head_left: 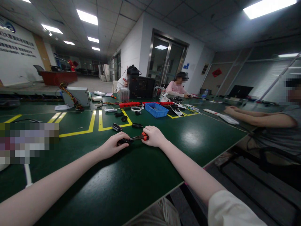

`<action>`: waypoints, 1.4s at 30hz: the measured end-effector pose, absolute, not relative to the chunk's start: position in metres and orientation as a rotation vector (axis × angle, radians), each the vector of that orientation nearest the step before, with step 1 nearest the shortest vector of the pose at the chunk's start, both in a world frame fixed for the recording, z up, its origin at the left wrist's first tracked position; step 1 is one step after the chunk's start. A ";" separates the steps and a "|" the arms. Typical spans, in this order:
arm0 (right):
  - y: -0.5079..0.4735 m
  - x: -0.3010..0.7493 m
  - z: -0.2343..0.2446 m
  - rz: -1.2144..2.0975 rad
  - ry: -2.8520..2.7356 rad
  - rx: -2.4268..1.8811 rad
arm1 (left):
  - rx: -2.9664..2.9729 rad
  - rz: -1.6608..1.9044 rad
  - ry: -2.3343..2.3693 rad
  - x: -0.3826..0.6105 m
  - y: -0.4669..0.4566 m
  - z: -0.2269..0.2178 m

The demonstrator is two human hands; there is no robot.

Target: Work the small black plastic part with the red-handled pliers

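My right hand is closed round the red-orange handles of a pair of pliers. The metal jaws point left and reach the black part held on the other side. My left hand is closed on that black part, perhaps a bundled cable, though its kind is unclear at this size. Whether the jaws grip it or only touch it, I cannot tell. Just beyond my hands lie a black cable bundle and another small black piece.
A blue plastic bin stands past my hands, near red strips and a white cable coil. Farther left is a metal power supply with wires. Yellow tape marks the green table. Other people sit across and at right.
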State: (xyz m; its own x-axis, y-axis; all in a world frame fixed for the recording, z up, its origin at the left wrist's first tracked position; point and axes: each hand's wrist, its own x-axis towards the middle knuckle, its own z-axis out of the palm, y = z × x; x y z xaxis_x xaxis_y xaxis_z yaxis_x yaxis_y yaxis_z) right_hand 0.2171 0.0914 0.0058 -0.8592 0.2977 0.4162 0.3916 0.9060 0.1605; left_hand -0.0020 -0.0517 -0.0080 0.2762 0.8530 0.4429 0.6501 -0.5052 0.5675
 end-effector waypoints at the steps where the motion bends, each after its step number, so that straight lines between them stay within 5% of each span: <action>1: 0.091 0.217 0.006 -0.336 -2.686 -0.505 | 2.282 1.054 1.379 -0.002 -0.052 -0.008; 42: 0.088 0.216 0.011 -0.244 -2.674 -0.529 | 2.300 0.992 1.495 0.003 -0.058 -0.006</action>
